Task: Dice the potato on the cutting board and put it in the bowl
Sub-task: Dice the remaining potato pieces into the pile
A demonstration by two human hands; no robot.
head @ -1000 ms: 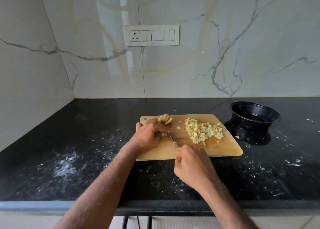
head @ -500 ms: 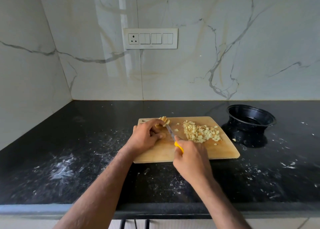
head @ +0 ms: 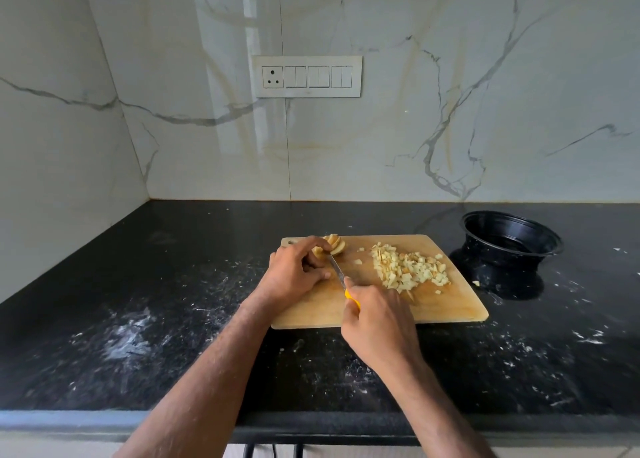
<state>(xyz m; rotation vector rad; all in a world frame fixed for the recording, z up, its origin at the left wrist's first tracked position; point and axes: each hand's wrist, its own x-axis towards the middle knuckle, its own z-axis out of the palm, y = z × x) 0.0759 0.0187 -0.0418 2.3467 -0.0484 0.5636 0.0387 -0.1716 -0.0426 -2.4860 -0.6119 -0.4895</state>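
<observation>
**Knife at the last potato piece, dice heaped beside it**

The uncut potato piece (head: 332, 246) sits at the far left corner of the cutting board (head: 446, 305), sliced into a fan whose slices stand on edge. The left hand (head: 294, 274) arches over its near side, fingers curled down and pinching it, wrist angled in from the lower left. Just right of that grip, the knife (head: 337, 270) runs its long axis from the yellow handle near the person up and leftward, its tip meeting the potato at the left fingertips. The right hand (head: 377, 322) is wrapped round the handle, knuckles up, forearm coming in from the lower right.

Right of the blade lies the heap of diced potato (head: 410, 270), with a few stray cubes between. Beyond the board's right edge stands the black bowl (head: 512, 243), on the black countertop (head: 173, 302).

Compared with a second ago, the blade reaches farther up the board toward the potato, more yellow handle shows above the right fist, and the left hand sits slightly farther from the person.
</observation>
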